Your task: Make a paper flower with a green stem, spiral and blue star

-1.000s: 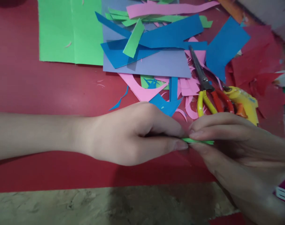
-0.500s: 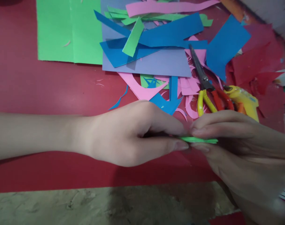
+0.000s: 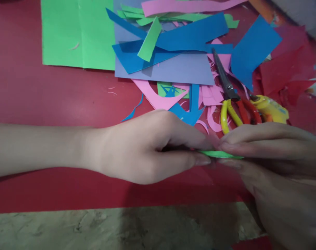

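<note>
Between my two hands, above the red table (image 3: 69, 97), is a thin green strip of folded paper (image 3: 217, 153), seen edge-on. My left hand (image 3: 147, 149) pinches its left end between thumb and forefinger. From the right, my right hand (image 3: 274, 159) pinches the other end, its thumb below and fingers above; the fingertips are slightly blurred. Most of the strip's left end is hidden in my left fingers. Just beyond my right hand lie scissors (image 3: 229, 92) with yellow and red handles, and a yellow glue gun (image 3: 271, 107).
Blue paper strips (image 3: 191, 34), pink scraps (image 3: 158, 99) and green pieces lie heaped on a lilac sheet (image 3: 184, 71). A creased green sheet (image 3: 61, 34) lies at the back left. Red paper pieces (image 3: 285, 66) are at the far right. Worn floor (image 3: 56, 229) shows past the table's near edge.
My right hand has shifted slightly to the right along the green strip, its fingers flatter over it. My left hand keeps its pinch. The whole view has shifted a little.
</note>
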`<state>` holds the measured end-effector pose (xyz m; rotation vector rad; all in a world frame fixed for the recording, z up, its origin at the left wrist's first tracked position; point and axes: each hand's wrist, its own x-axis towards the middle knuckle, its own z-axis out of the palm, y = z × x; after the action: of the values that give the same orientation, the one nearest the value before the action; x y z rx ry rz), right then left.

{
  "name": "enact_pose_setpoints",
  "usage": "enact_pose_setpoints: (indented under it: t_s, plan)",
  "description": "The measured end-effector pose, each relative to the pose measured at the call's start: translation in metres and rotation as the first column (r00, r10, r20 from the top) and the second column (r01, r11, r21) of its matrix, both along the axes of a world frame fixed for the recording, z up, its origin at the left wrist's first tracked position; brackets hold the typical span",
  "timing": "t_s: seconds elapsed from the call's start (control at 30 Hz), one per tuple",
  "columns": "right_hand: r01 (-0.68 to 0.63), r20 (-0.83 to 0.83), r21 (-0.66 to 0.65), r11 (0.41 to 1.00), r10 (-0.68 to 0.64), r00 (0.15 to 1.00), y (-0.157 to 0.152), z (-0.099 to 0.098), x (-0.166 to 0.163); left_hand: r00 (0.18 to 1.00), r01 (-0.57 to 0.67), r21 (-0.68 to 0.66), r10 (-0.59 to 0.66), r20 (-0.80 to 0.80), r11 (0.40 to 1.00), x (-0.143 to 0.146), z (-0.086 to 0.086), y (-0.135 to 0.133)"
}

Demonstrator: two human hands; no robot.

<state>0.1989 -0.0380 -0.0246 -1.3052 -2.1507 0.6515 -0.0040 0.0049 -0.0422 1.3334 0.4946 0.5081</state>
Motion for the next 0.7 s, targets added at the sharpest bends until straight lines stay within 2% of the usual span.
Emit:
enact_pose_setpoints:
  t_s: [0.17,0.43,0.7]
  plan:
    - [-0.03,0.007,-0.01,0.999,0.03,1.0,0.002,0.001,-0.001,1.0,-0.014,-0.013,0.014,-0.007,1.0,0.001,0.001,0.0]
    - [-0.008,-0.015,-0.001,1.0,0.007,1.0,0.001,0.003,-0.005,1.0,-0.023,0.083,0.023,0.005,0.996,0.0,-0.003,0.0]
    - [0.049,-0.178,0.012,0.999,-0.046,0.983,0.006,0.008,-0.014,0.999,0.005,-0.051,-0.008,-0.041,0.999,0.001,-0.002,-0.001]
